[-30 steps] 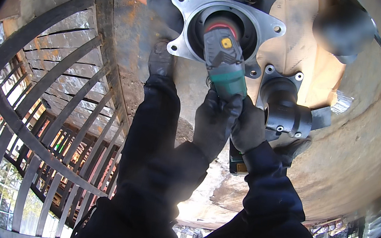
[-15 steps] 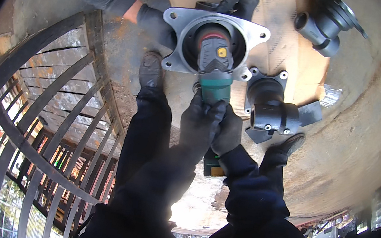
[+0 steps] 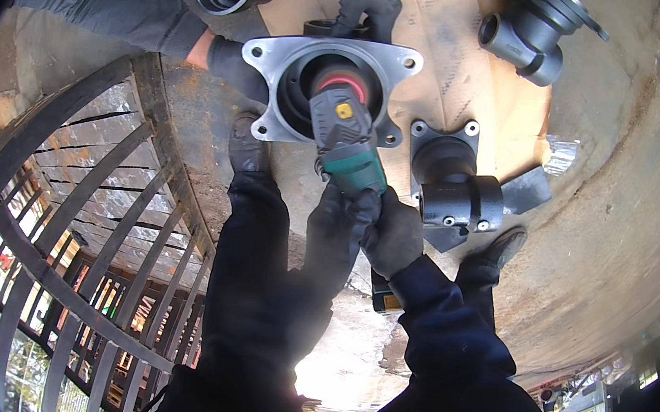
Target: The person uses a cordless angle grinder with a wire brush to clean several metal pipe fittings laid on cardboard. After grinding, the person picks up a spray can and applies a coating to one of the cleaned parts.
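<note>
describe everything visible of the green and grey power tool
The green and grey power tool has a plastic-looking casing, a yellow button on its grey front and a red ring at its head. It points away from the person, its head inside the flanged metal fitting; contact there is unclear. The gloved left hand and right hand grip it, hiding its handle.

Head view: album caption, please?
Left hand and right hand grip a green power tool reaching into a metal part.
</note>
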`<state>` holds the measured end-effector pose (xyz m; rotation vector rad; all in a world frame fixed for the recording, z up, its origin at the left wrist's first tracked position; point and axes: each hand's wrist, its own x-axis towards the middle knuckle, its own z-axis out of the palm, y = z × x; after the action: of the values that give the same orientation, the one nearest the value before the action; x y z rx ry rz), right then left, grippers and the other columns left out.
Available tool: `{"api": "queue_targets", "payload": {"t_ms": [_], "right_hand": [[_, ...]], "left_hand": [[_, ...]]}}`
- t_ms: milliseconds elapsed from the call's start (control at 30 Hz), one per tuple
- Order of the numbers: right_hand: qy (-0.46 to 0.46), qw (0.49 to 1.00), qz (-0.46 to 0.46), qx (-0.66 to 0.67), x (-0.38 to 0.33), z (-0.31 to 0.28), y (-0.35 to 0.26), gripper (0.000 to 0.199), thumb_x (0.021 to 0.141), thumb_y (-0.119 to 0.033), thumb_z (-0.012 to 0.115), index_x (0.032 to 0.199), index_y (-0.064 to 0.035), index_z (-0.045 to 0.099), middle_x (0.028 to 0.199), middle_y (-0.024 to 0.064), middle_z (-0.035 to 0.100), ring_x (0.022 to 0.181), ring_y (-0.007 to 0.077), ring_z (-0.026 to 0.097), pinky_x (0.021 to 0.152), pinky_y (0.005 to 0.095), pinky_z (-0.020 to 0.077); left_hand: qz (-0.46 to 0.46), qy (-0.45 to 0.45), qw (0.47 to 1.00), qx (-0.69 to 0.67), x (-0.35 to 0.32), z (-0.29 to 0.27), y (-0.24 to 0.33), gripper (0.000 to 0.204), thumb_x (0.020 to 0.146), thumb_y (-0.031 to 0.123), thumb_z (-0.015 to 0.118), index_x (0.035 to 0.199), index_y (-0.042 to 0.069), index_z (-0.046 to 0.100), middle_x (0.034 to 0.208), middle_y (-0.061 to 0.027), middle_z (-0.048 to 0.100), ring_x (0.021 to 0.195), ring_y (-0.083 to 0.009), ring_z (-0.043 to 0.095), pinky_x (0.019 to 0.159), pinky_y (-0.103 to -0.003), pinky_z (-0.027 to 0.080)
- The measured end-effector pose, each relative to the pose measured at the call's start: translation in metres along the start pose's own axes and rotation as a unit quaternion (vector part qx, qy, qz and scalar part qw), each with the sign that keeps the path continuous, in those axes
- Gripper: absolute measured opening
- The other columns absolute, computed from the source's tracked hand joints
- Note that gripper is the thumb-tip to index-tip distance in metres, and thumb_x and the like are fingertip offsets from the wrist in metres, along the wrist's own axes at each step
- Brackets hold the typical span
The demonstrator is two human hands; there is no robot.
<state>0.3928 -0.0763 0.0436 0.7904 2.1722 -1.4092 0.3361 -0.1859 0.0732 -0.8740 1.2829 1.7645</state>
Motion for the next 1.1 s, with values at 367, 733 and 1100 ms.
{"api": "queue_targets", "payload": {"t_ms": [367,733,1100], "right_hand": [[0.013,0.999,-0.032,0.025,0.022,0.028,-0.014,0.04,0.1,-0.036,0.07,0.104,0.0025,0.06,0.073,0.0284,0.069,0.071,0.0503,0.071,0.067,0.0583,0.0567],[0.044,0.996,0.049,0.063,-0.007,0.038,-0.01,0.049,0.111,-0.046,0.05,0.105,-0.0003,0.064,0.08,0.0286,0.073,0.078,0.0503,0.074,0.068,0.0572,0.059],[0.023,0.99,0.081,0.113,0.005,0.018,-0.039,0.057,0.101,-0.053,0.065,0.121,0.0003,0.067,0.095,0.0268,0.078,0.09,0.0455,0.078,0.078,0.0491,0.0618]], "left_hand": [[-0.025,0.04,0.999,-0.025,0.007,-0.004,0.032,0.042,0.108,0.011,0.068,0.146,0.006,0.052,0.095,0.0065,0.059,0.077,-0.0007,0.053,0.064,-0.02,0.041],[0.002,0.076,0.987,0.14,-0.008,0.002,0.012,0.048,0.107,0.019,0.073,0.15,0.006,0.057,0.123,0.0,0.07,0.107,-0.0063,0.064,0.091,-0.026,0.054],[0.045,0.013,0.994,0.1,-0.005,0.002,0.026,0.049,0.107,0.018,0.072,0.152,0.006,0.056,0.125,-0.0002,0.07,0.11,-0.0066,0.063,0.093,-0.027,0.054]]}}
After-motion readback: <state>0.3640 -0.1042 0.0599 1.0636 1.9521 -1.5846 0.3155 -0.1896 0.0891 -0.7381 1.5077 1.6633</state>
